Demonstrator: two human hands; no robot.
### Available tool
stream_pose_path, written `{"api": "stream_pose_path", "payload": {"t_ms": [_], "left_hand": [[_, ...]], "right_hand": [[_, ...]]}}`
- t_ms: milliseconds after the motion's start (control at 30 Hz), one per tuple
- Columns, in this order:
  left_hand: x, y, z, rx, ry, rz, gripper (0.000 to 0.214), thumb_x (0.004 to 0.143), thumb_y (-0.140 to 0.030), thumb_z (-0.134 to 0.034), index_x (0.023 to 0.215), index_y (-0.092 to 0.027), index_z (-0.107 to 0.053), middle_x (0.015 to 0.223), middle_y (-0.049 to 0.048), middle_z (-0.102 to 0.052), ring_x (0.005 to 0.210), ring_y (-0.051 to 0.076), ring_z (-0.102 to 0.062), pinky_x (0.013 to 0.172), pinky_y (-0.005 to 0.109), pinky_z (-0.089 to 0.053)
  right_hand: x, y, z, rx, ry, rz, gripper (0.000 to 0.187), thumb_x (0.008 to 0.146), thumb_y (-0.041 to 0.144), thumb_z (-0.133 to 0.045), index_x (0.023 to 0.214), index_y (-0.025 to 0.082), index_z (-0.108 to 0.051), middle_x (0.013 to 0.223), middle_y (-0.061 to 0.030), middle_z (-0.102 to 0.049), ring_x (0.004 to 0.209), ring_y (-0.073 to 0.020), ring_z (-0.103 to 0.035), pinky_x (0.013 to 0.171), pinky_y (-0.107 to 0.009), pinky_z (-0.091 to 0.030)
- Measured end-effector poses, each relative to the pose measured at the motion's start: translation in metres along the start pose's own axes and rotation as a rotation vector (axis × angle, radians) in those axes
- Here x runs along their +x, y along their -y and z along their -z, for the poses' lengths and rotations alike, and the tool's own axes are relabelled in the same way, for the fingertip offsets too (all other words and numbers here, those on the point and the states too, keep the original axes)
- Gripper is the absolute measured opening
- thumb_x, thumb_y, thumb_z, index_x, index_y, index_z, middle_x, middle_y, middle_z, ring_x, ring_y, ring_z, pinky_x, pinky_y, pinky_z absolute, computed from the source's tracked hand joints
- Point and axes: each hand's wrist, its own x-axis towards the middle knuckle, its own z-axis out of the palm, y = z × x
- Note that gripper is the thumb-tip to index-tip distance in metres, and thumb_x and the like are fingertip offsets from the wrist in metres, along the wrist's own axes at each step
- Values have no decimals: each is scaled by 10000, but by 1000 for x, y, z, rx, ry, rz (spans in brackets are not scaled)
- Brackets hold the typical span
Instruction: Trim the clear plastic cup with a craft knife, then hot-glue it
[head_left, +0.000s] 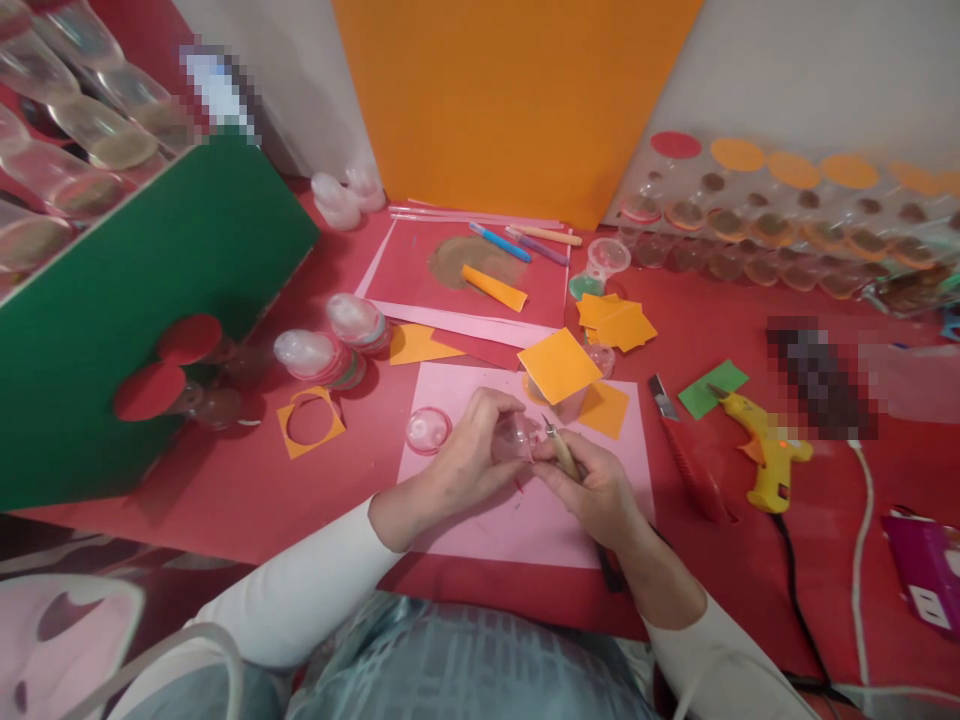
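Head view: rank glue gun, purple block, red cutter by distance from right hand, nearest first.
From the right hand:
1. Red cutter: to its right, just beyond the pink sheet.
2. Glue gun: farther right, past the cutter.
3. Purple block: at the view's right edge.

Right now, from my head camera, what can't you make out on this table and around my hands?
All in the head view:
Clear plastic cup: partly covered by the left hand.
Pointed tool: the back of its handle is hidden by the right hand.
Dark object at the right: details masked by pixel blocks.
Purple object: cut off by the right edge.
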Motion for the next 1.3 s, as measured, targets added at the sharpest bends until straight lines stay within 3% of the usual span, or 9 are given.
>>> {"api": "stream_pose_path", "payload": {"t_ms": [167,400,567,767,900,1067,1167,1300], "left_hand": [[0,-3,0,-76,28,56,478,765,-329,-740,1093,-232,-406,1041,65,-530,951,207,-573,804,369,-506],[1,-5,0,-96,-13,64,458,753,-373,-744,1039,-221,-420,1005,58,-520,902,189,-569,763,340,-498],[0,-4,-2,-145,15,93,479,727,-305,-762,1050,-219,-419,1031,66,-540,934,200,-589,802,355,-500],[0,-6,0,-148,38,124,463,730,-290,-754,1056,-223,-432,1040,71,-553,945,205,-599,808,363,-511],[0,-6,0,-154,58,117,468,723,-273,-757,1070,-223,-446,1048,69,-554,949,201,-594,809,357,-517],[0,-4,0,-196,85,97,477,731,-291,-756,1093,-226,-452,1052,58,-548,956,200,-597,813,352,-528],[1,-3,1,-190,73,112,481,738,-288,-755,1102,-226,-446,1069,62,-549,975,201,-595,834,358,-525],[1,-4,2,-158,36,143,471,749,-303,-749,1104,-222,-451,1073,66,-553,994,206,-590,855,372,-515]], "right_hand": [[2,0,2,3,-20,143,59,794,199,-614,776,226,-663,740,0,-654,717,-151,-626,677,-248,-509],[2,7,0,-150,-100,240,142,757,109,-558,665,216,-570,617,37,-532,566,-110,-525,572,-216,-451],[1,9,-3,-234,-133,270,184,749,101,-529,616,223,-489,576,54,-446,506,-101,-441,512,-217,-397],[0,7,-3,-239,-119,277,155,753,115,-511,646,227,-500,612,32,-490,543,-118,-485,545,-239,-422],[1,6,-3,-184,-105,243,140,728,131,-504,631,233,-501,584,42,-472,528,-117,-465,538,-242,-419],[3,6,-2,-50,-41,65,102,692,169,-529,609,228,-531,549,58,-467,487,-101,-436,506,-228,-407],[4,9,1,1,-17,-13,74,708,197,-550,654,223,-592,575,48,-506,525,-112,-489,531,-232,-432],[3,10,2,29,-5,0,100,736,195,-547,757,225,-639,681,18,-596,653,-144,-596,634,-255,-492]]}}
